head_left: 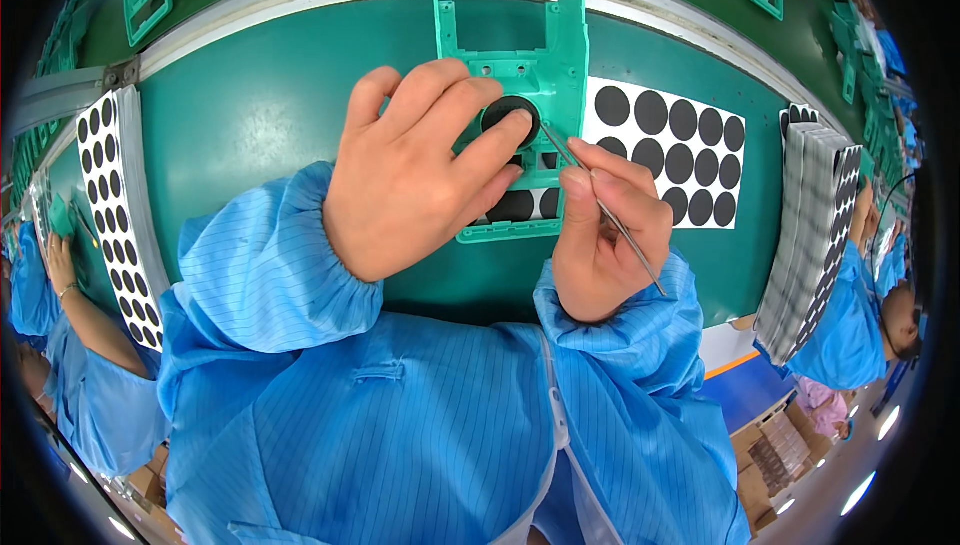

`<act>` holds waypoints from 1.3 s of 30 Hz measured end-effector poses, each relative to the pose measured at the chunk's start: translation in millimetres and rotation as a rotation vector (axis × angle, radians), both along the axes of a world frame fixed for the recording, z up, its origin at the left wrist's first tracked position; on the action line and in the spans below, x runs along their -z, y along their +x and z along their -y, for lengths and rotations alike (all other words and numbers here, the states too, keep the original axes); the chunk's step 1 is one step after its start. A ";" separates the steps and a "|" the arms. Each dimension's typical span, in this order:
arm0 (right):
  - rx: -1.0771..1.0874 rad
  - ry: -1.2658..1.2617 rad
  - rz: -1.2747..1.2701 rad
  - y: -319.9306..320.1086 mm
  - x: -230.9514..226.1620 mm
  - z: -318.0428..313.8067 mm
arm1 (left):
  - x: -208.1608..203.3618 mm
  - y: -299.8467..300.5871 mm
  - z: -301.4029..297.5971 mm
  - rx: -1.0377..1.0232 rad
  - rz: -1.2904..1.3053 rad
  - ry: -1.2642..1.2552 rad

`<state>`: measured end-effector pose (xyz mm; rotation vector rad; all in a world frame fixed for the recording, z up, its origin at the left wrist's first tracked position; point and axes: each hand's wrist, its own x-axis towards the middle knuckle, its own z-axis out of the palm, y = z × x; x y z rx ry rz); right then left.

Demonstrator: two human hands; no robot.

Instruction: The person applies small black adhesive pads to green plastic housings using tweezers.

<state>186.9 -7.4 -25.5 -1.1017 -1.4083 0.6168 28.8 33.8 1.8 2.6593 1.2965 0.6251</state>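
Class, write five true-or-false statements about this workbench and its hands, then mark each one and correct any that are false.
1. The right hand holds a thin metal tool. True.
2. The left hand is away from the green frame. False: the left hand reaches over it and touches a black disc inside it.
3. The white sheet to the right of the frame carries rows of black circles. True.
4. The person's sleeves are red. False: they are blue.
5. Sheets with black circles are piled at both the left and right ends of the table. True.
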 end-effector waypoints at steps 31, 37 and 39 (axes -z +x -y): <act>0.067 -0.531 -0.805 57.0 -14.7 -36.7 | -22.2 5.7 9.6 0.059 -0.116 -0.133; 0.011 -0.534 -0.906 66.7 2.7 -43.8 | -32.0 2.3 -2.8 0.112 -0.116 0.015; 0.021 -0.582 -0.899 69.4 4.9 -50.8 | -37.9 7.7 -41.2 0.089 -0.132 0.160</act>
